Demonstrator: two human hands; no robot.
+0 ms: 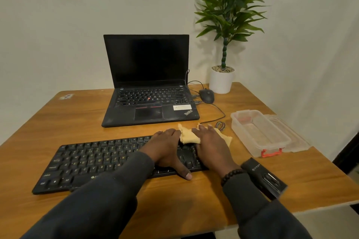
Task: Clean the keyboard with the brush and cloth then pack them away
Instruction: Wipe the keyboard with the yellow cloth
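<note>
Wiping stage, by the look of it: yellow folded cloth (pixel 187 137) bunched at the upper-right corner of the long black keyboard (pixel 108 163), about 1 o'clock from desk (pixel 58 122) centre. Right hand (pixel 211 145) laid over the cloth, its grip seemingly pinching the fabric from above, though how tightly cannot be told. Left hand (pixel 167 149) spread flat on the right-hand keys, fingers fairly straight, grip loose and holding nothing, thumb reaching off the near edge onto the wood; fingertips just touching the cloth's left end. Best done, probably, by pressing down with the left to stop the board sliding while drawing the cloth along the key rows toward 9 o'clock in long, even strokes, light enough not to snag keycaps. Worth keeping the cloth folded so a clean face meets the keys. No brush identifiable; a dark case (pixel 264 178) lying at 4 o'clock beside the right wrist may relate, uncertain. For packing away, clear plastic box with a red clasp (pixel 260 134) open at 3 o'clock, its lid (pixel 295 137) just beside it. Further back: open black laptop (pixel 149 91) at 12 o'clock, black mouse (pixel 207 96) and white potted plant (pixel 221 81) toward 1 o'clock.
</note>
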